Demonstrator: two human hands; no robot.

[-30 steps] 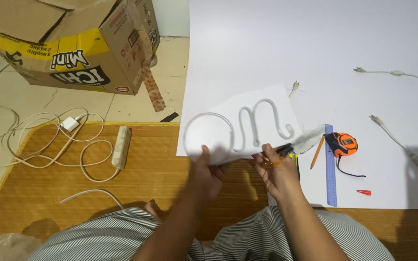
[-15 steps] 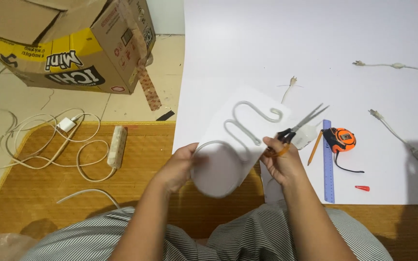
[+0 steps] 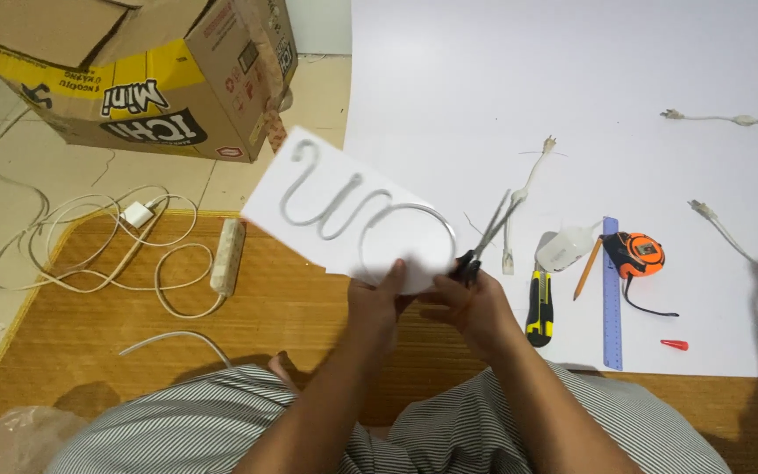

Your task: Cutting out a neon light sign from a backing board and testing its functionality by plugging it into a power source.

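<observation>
Near the middle of the frame, a white paper sheet [image 3: 344, 215] with grey curvy lines is held up by the left hand [image 3: 379, 303], its grip pinched on the lower edge. Scissors [image 3: 482, 241] are held in the right hand [image 3: 471, 307], grip closed around the handles, blades slightly apart, just right of the sheet. A tape measure [image 3: 640, 254] lies at the right.
</observation>
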